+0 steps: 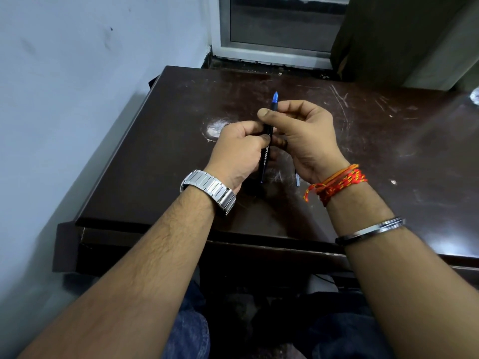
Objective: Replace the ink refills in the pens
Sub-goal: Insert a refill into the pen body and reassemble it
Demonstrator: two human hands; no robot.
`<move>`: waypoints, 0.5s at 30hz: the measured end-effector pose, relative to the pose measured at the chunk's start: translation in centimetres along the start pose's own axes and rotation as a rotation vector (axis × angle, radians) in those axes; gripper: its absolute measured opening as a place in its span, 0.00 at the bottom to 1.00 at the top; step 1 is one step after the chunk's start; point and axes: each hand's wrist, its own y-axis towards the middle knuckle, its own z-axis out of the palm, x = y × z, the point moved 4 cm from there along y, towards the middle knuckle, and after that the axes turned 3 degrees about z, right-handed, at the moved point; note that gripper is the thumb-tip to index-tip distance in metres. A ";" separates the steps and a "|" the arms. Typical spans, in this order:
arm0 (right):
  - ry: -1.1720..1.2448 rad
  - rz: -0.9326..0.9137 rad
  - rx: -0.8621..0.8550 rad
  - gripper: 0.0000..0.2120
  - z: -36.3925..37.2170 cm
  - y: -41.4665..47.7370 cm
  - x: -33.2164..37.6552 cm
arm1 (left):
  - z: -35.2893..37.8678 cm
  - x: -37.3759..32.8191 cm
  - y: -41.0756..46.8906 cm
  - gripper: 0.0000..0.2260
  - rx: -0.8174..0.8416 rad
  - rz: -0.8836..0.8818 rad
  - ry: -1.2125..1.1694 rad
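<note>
A black pen (266, 151) with white lettering and a blue tip pointing away from me is held above the dark table (155, 151). My left hand (238, 149) grips the middle of its barrel. My right hand (303, 133) pinches the upper part just below the blue tip with thumb and fingers. A thin pale refill (297, 179) lies on the table, mostly hidden under my right wrist.
The dark brown tabletop is scratched, with a worn pale patch (215, 126) left of my hands. A light wall runs along the left side. A window frame (272, 50) stands behind the table's far edge.
</note>
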 end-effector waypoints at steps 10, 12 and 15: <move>0.019 0.013 -0.023 0.11 0.0 0.2 -0.3 | -0.1 0.3 0.3 0.12 -0.005 0.034 0.067; 0.035 0.032 -0.006 0.06 0.1 0.3 -0.4 | -0.2 0.4 0.4 0.13 -0.006 0.019 0.040; 0.017 0.012 -0.023 0.03 0.1 0.4 -0.5 | -0.1 0.4 0.4 0.12 0.001 0.014 0.018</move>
